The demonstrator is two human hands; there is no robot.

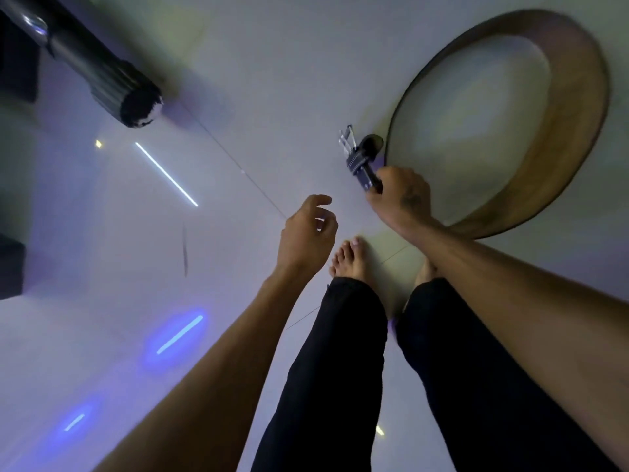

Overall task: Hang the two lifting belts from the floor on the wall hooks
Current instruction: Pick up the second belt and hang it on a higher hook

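Note:
A wide lifting belt [565, 137], tan inside and dark outside, curves in a big loop over the glossy white floor at the upper right. Its metal buckle [348, 142] sticks out at the narrow dark end. My right hand [398, 195] is shut on that narrow end just behind the buckle. My left hand [306, 229] hovers to the left of it with fingers loosely curled and nothing in it. Only one belt is in view, and no wall hooks show.
A thick dark barbell sleeve [112, 83] juts in from the upper left above the floor. Dark equipment [10, 264] sits at the left edge. My bare feet [350, 260] and black-trousered legs stand below the hands. Ceiling lights reflect in the tiles.

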